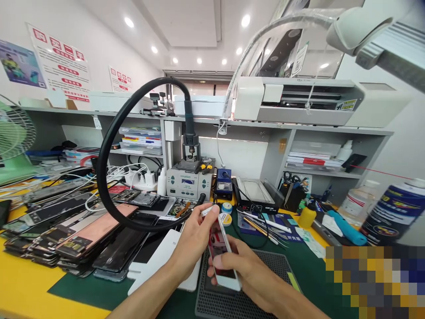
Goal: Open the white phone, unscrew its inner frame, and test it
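My right hand (245, 263) is closed around a white-framed smartphone (222, 248), its thumb lying across the dark, reflective screen. The phone is tilted above a dark grey perforated mat (259, 283). At the phone's upper end is my left hand (195, 230), with thumb and fingers pinched on a small white piece (206, 212) whose kind I cannot make out. Whether that piece touches the phone is hidden by the fingers. Beneath my left forearm lies a flat white panel (159, 259). Just beyond the phone stand small round tins (226, 219).
Stacked phones and screens (79, 239) cover the left side. A rework station (189, 181) with a looping black hose (102, 177) stands behind. Tweezers and a brush (265, 226) lie to the right, near a yellow bottle (307, 216) and a large dark can (395, 212).
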### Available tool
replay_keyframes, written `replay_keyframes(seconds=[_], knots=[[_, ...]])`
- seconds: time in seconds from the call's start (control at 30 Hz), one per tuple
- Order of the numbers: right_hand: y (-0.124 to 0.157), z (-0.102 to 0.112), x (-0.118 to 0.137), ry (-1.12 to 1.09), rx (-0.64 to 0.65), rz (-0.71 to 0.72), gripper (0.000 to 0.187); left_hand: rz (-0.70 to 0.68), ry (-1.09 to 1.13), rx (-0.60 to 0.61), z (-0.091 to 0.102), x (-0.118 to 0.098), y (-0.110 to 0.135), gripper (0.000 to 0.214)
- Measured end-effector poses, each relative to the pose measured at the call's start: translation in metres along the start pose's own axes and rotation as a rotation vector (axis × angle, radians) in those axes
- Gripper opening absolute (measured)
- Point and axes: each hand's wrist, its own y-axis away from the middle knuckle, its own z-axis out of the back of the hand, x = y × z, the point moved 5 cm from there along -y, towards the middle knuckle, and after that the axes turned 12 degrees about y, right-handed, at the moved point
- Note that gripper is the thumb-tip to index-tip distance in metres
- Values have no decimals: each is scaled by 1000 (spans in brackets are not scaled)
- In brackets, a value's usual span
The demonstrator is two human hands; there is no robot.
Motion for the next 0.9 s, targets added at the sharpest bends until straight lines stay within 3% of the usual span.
replay_keyframes(seconds=[0.07,0.2,0.3,0.7,0.8,0.9], knots=[[-2,5,-4,-134,60,-28,31,7,101,67,-3,-2,0,48],[-6,14,-11,-312,138,-149,51,51,159,167,-4,-8,-4,44],[-8,17,-10,-388,185,-192,63,18,68,188,1,-10,-7,45],[-3,17,1,-429,305,-165,68,-125,-215,198,9,-25,-6,45],[-3,21,4,-426,318,-100,70,-202,-389,143,16,-35,6,45],[-4,29,6,-431,311,-51,67,-236,-796,139,32,-34,28,45]])
